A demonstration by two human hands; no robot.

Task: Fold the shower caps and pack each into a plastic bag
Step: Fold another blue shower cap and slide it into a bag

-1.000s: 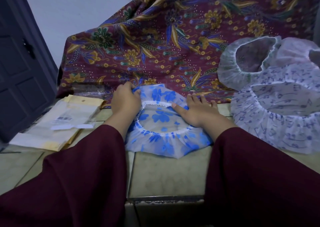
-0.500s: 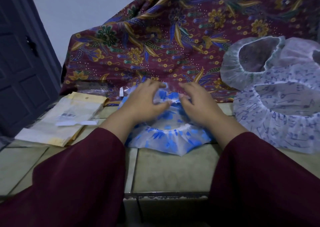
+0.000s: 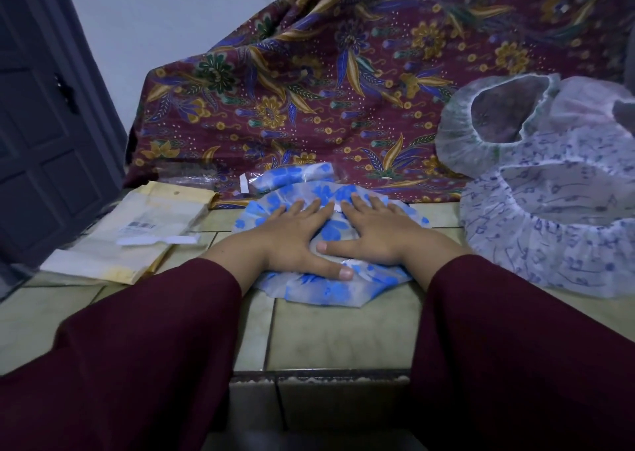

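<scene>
A white shower cap with blue flowers (image 3: 330, 287) lies folded over on the tiled floor in front of me. My left hand (image 3: 292, 234) presses flat on its left half, fingers straight and spread. My right hand (image 3: 372, 232) presses flat on its right half, thumb pointing left. Just behind the cap lies another blue-flowered cap inside a clear plastic bag (image 3: 292, 177). At the right sit a white cap with small blue marks (image 3: 556, 244) and a plain white cap (image 3: 481, 141), both lying with their openings up.
A stack of yellowish flat packets (image 3: 134, 234) lies on the floor at the left. A maroon batik cloth (image 3: 343, 72) drapes behind everything. A dark door (image 3: 41, 124) stands at the far left. A step edge (image 3: 319, 375) runs across the floor near me.
The far edge of the blue-flowered cap has been folded toward me. Both hands moved from gripping that edge to pressing flat on the folded cap.
</scene>
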